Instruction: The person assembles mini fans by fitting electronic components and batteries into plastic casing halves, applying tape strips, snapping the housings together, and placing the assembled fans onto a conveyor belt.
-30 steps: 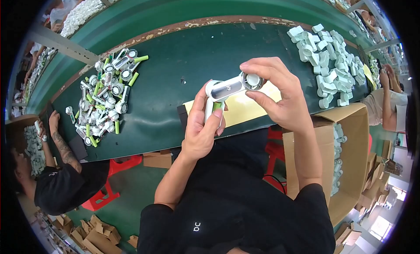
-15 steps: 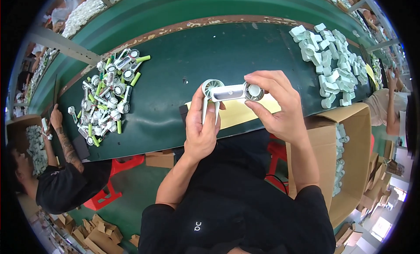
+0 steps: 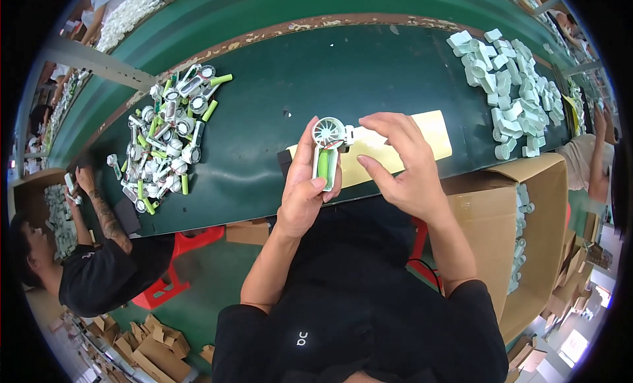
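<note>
Many tangled fan parts [image 3: 173, 129] left, curved shells [image 3: 513, 113] right, yellow sheet [image 3: 430, 136] between; left hand [image 3: 300, 197] clutches a round-headed fan [image 3: 328, 134], right hand [image 3: 410, 173] gapes.

Quite a bit of the yellow sheet [image 3: 428, 132] is blocked by the left hand [image 3: 303, 202] and right hand [image 3: 412, 169]. Above the sheet's left part, the back of the fan body [image 3: 327, 152] is covered by the left fingers. Right of the sheet, some pale parts [image 3: 521, 215] are hidden by the cardboard box [image 3: 544, 244], and farther right a co-worker [image 3: 583, 167] gets cut off. The tiny dark bit [image 3: 287, 113] up-left of the sheet can't really be identified.
</note>
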